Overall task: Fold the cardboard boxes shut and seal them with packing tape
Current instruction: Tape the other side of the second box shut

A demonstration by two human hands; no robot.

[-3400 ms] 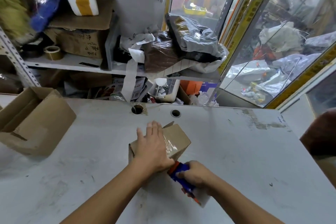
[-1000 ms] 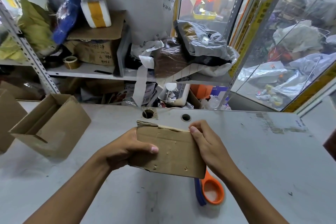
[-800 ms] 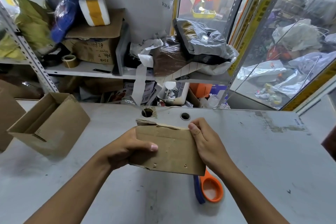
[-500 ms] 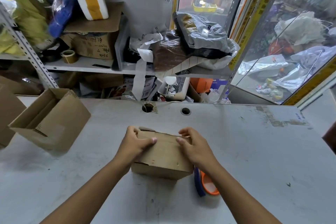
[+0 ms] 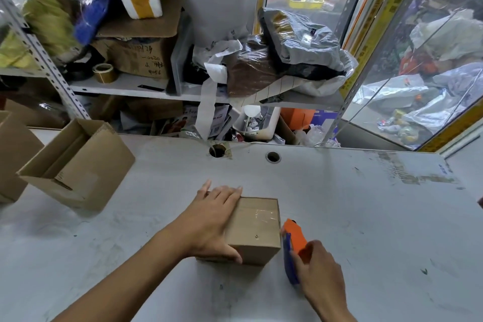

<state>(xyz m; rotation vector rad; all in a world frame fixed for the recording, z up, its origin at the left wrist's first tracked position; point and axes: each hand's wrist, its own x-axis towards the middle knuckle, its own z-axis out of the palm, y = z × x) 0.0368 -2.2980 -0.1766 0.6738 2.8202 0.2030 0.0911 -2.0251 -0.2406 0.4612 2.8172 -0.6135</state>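
- Grey, scuffed desk [image 5: 339,217] carries everything in play; its bare middle is the working patch, which would explain why the small box sits there, straight in front of the person.
- Open cardboard box [image 5: 75,165] lies tipped on its side near the left edge, flaps unfolded and well apart from the hands; it looks parked there as one not yet sealed. Part of another carton [image 5: 13,154] shows beside it at the frame edge.
- Small cardboard box [image 5: 254,230] rests flat on the desk at centre, flaps folded shut. It is plain brown and rather worn, with a small puncture on top near the front edge and a glossy band of clear tape crossing the far part of the top.
- Left hand [image 5: 211,219] lies over the box's left side, fingers spread flat on top, thumb hooked round the near corner; its grip is a flat hold-down, probably to stop the light box sliding under the tape.
- Right hand [image 5: 318,272] has its grip closed round the orange and blue tape dispenser [image 5: 294,243], which stands just beside the box's right face, seemingly lined up to start another strip; whether it touches the cardboard cannot be told.
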